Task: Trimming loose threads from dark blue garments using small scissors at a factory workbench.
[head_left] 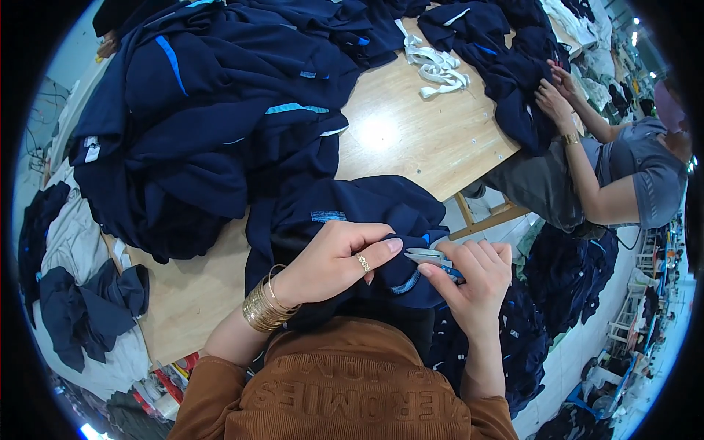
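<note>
A navy garment [374,199] with light-blue trim lies over the table edge and my lap. My left hand [339,258] is closed on it, thumb and fingers pinching the fabric. In my right hand [475,282] is a pair of thread snips [425,254] with metal blades and a blue handle. The blades point left at the cloth, close to my left thumb; whether they touch a thread is too small to tell. The fingers of my right hand wrap round the snips and partly hide the handle.
A large heap of navy garments [191,132] covers the left of the wooden table [396,139]. White tape [440,70] lies at the far side. To the right a co-worker [616,169] handles another navy garment [524,88]. More dark clothes [565,271] are piled at the lower right.
</note>
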Tool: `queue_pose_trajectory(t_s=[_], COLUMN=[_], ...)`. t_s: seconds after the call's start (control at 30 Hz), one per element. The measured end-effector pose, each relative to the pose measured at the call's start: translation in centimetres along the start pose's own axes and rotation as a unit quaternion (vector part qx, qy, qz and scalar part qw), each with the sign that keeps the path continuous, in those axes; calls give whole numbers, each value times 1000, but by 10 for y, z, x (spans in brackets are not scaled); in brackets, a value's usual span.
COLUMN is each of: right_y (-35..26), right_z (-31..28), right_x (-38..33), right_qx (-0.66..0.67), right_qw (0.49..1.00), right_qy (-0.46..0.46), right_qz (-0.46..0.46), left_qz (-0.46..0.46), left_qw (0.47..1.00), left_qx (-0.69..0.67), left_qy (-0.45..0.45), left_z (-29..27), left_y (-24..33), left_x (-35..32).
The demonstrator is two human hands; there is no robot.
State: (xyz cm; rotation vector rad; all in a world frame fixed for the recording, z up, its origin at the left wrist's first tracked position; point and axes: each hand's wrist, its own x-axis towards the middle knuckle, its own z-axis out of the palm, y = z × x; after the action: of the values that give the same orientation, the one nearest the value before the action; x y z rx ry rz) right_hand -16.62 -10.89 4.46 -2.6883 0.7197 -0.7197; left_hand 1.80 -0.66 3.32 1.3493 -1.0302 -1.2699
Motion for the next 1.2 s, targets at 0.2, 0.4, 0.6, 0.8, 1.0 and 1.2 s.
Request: queue_pose_trajectory(t_s=[0.2, 0.4, 0.6, 0.8, 1.0, 1.2], right_y=[-1, -1, 0, -1, 3, 1], right_z=[2, 0, -1, -1, 5, 1], right_x=[-1, -2, -3, -2, -5, -6], right_qx=[19, 3, 3, 7, 129, 71], right_qw=[1000, 1000, 1000, 1000, 989, 996], right_qy=[5, -4, -7, -7, -21, -12], right_qz=[14, 4, 2, 5, 74, 45], left_qz=[2, 6, 5, 10, -1, 6], left_qw=[1000, 1000, 1000, 1000, 1000, 1000], left_qx=[-18, -12, -9, -11, -10, -16], left_qy=[0, -2, -3, -11, -13, -13], left_z=[1, -1, 1, 1, 2, 1], left_y=[-1, -3, -3, -3, -1, -3], left_x=[-1, -2, -2, -1, -1, 0])
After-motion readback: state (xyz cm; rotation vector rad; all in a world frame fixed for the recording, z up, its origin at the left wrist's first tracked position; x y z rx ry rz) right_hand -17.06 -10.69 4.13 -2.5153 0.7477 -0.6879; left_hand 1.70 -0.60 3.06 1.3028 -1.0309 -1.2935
